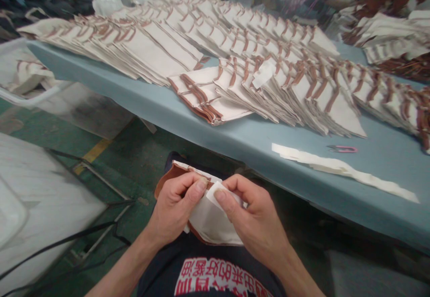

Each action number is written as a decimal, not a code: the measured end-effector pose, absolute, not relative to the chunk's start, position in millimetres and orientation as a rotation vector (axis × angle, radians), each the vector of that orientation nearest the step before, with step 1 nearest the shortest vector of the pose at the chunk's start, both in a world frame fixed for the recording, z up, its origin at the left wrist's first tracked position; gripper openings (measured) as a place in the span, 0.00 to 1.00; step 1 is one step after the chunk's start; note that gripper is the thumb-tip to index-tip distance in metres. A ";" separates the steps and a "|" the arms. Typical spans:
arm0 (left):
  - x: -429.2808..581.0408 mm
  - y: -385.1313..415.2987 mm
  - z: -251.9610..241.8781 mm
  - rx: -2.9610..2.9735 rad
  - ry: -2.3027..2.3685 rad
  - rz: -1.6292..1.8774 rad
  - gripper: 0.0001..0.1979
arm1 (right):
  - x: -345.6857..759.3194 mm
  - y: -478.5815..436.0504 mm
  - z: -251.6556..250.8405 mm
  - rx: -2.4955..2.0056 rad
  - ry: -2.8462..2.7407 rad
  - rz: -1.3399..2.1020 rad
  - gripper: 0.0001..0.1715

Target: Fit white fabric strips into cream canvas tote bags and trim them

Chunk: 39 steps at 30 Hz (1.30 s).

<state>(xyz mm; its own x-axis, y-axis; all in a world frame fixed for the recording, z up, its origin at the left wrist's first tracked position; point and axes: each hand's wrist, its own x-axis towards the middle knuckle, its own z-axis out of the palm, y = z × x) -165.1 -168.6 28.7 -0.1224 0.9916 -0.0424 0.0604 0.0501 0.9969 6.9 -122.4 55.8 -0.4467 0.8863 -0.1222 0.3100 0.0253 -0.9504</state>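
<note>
We find the cloth piece [213, 225] at lower centre of the frame. The left hand [178, 200], thumb pressed to bent fingers, pinches its brown-trimmed upper edge. The right hand [253, 207], likewise closed, grips a white tab [214, 192] at that edge. We note snips [346, 149] near white strips [349, 171] on the table [248, 147], right of frame; stacks [312, 91] lie above.

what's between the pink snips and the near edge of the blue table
In the head view, a long white strip lies between the snips and that edge.
</note>
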 end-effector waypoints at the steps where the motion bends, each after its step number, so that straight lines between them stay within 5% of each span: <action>1: -165.0 -168.6 28.5 1.162 1.371 1.240 0.18 | 5.3 -122.8 54.9 -1.226 -1.792 1.414 0.17; 31: -169.9 -167.7 25.3 1.147 1.401 1.172 0.19 | -7.7 -130.4 36.0 -1.346 -2.008 0.847 0.16; 39: -168.1 -169.4 25.1 1.107 1.373 1.134 0.07 | -9.0 -132.0 30.3 -1.340 -2.000 0.785 0.15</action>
<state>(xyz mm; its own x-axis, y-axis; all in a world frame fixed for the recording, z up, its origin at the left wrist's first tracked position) -168.1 -169.4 25.1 -0.0837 0.9870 -0.1371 0.0517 0.1417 0.9886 -9.0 -132.0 30.3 -0.3104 0.9381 0.1540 0.5832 0.3158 -0.7484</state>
